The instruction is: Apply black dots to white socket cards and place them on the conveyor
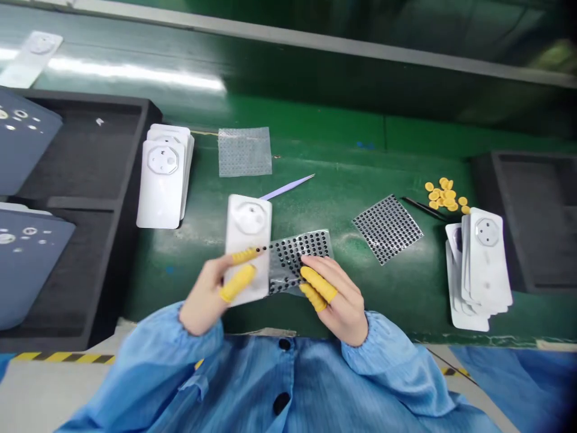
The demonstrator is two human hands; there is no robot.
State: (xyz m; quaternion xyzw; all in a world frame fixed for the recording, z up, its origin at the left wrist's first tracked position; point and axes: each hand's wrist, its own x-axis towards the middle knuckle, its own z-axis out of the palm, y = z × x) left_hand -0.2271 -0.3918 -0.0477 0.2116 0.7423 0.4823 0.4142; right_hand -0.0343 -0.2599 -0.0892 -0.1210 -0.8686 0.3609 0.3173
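Note:
A white rounded plate (249,240) with an octagonal recess lies upright in front of me on the green table. My left hand (220,285), in yellow finger cots, rests on its lower left part, index finger and thumb apart; a small black dot shows at the index fingertip. Beside the plate's right edge is a clear sheet of black dots (300,255). My right hand (336,294), also with yellow cots, has its fingers together on the sheet's lower right part, pinching it. Purple tweezers (288,188) lie behind the plate.
Stacks of white plates stand at left (161,186) and right (489,258). A second dotted sheet (387,230), a translucent sheet (244,152), black tweezers (424,208) and yellow finger cots (444,193) lie around. Black trays flank the table, left (117,240) and right (509,222).

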